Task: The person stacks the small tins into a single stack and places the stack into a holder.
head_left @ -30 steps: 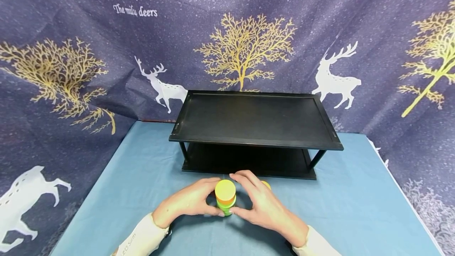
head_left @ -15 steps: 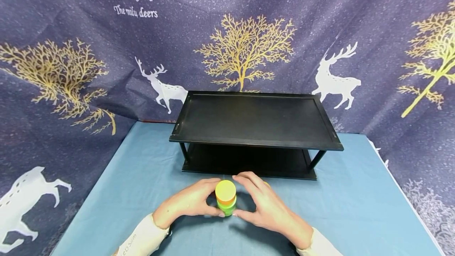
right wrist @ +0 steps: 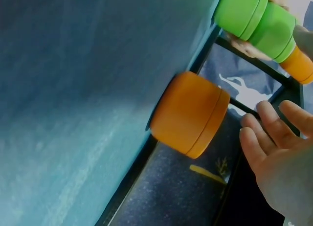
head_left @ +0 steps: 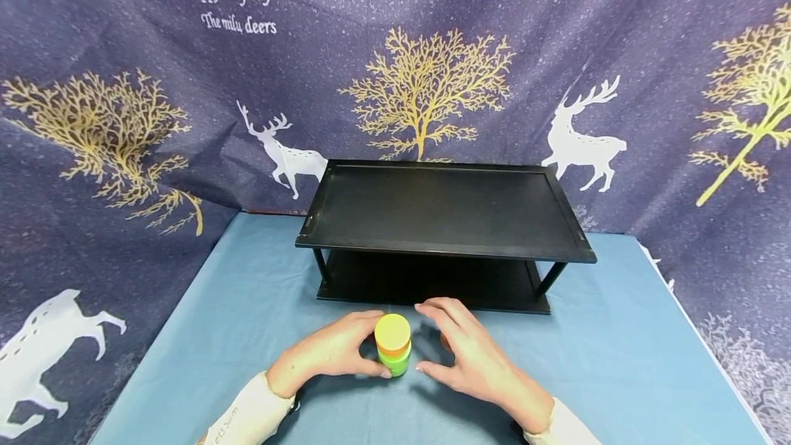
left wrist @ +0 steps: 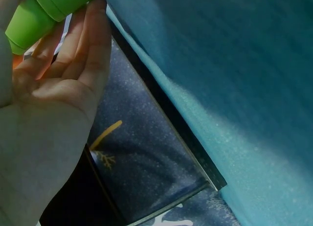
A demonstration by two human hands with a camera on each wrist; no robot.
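Note:
In the head view, a stack with an orange piece, yellow on top (head_left: 392, 332), above a green part (head_left: 396, 362) stands upright on the blue cloth. My left hand (head_left: 334, 350) grips its left side, thumb in front and fingers behind. To the right, my right hand (head_left: 472, 356) is apart from it, fingers loosely bent and holding nothing. A separate orange container (right wrist: 188, 113) rests on the cloth beside the right hand (right wrist: 283, 152) in the right wrist view, mostly hidden by that hand in the head view. The left wrist view shows the green part (left wrist: 34, 23) at the fingers.
Behind the hands stands a black two-level shelf (head_left: 445, 211), its lower board (head_left: 432, 301) close to the fingertips. Blue cloth (head_left: 247, 307) covers the table. A dark patterned drape (head_left: 309, 53) hangs at the back and sides.
My right hand has drawn away from the stack to the right, widening the gap. The left hand and the stack have hardly moved.

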